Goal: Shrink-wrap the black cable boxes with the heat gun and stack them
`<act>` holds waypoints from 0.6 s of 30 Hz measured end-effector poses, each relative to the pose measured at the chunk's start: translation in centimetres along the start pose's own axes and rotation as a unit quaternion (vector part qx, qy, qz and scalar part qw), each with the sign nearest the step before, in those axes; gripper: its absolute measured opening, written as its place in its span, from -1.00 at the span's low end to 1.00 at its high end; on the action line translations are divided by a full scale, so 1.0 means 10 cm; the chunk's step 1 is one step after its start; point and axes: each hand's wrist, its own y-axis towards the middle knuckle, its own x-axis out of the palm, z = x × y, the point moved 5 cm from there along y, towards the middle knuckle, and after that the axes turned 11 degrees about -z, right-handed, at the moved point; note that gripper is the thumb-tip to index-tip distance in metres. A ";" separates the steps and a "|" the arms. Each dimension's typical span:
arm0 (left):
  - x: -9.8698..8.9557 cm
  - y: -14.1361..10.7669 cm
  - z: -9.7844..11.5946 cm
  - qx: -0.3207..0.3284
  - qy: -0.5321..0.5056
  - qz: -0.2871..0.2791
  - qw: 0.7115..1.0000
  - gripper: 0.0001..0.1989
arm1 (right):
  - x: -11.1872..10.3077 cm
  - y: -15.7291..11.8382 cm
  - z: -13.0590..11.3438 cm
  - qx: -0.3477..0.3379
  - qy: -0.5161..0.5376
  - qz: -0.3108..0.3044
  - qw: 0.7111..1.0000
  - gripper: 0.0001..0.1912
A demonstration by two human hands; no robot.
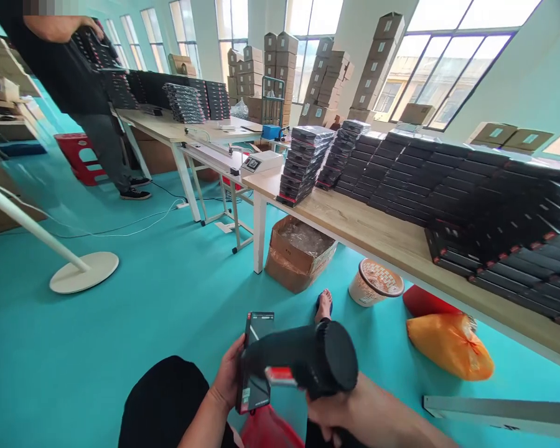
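Observation:
My left hand (228, 378) is closed around the edge of a slim black box (256, 393) with red and white print, held upright above my lap. A black heat gun (303, 354), or a dryer of like shape, is gripped by my right hand (331, 414). Its round rear end faces me, and a red patch shows on its underside. The narrow front end of the heat gun overlaps the box in view, hiding part of the box's face; I cannot tell whether they touch. The fingers under the heat gun are partly hidden and blurred.
At right, a wooden table (354, 214) bears stacked black boxes (410, 174). Beneath are a carton (292, 264), a waste basket (376, 283) and an orange bag (450, 342). A white stand (84, 272) and floor cables lie left. Another person (93, 106) stands at the far table.

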 end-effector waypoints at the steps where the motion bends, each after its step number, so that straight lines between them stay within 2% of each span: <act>1: -0.02 0.01 0.00 0.012 -0.001 0.001 1.000 -0.77 | 0.02 0.03 -0.04 -0.005 0.008 -0.022 1.000 -0.92; 2: -0.03 0.01 0.01 0.019 -0.001 -0.001 1.000 -0.77 | 0.01 0.07 -0.08 -0.021 0.025 -0.018 0.999 -0.93; 3: -0.04 0.02 0.01 0.016 0.002 -0.005 1.000 -0.74 | -0.05 0.09 -0.13 -0.044 0.046 0.014 0.998 -0.86; 5: -0.05 0.04 -0.01 -0.011 0.007 -0.019 1.000 -0.64 | -0.25 0.11 -0.20 -0.078 0.079 0.115 0.987 -0.73; 6: -0.05 0.03 -0.02 -0.025 0.007 -0.026 0.999 -0.60 | -0.34 0.12 -0.21 -0.077 0.089 0.145 0.982 -0.70; 7: -0.04 0.03 -0.01 -0.030 0.005 -0.033 0.999 -0.58 | -0.40 0.12 -0.21 -0.066 0.096 0.146 0.982 -0.70; 11: -0.02 0.04 0.01 -0.023 0.007 -0.028 0.999 -0.60 | -0.39 0.14 -0.28 -0.031 0.114 0.063 0.991 -0.68; 15: 0.02 0.09 0.02 -0.027 0.003 -0.012 1.000 -0.66 | -0.33 0.13 -0.43 -0.059 0.097 0.090 0.989 -0.74; 16: 0.02 0.10 0.02 -0.024 -0.002 -0.008 1.000 -0.68 | -0.30 0.13 -0.46 -0.060 0.065 0.072 0.993 -0.81; 18: 0.02 0.11 0.03 -0.021 -0.017 -0.008 1.000 -0.71 | -0.18 0.12 -0.45 -0.035 -0.019 -0.025 0.999 -0.98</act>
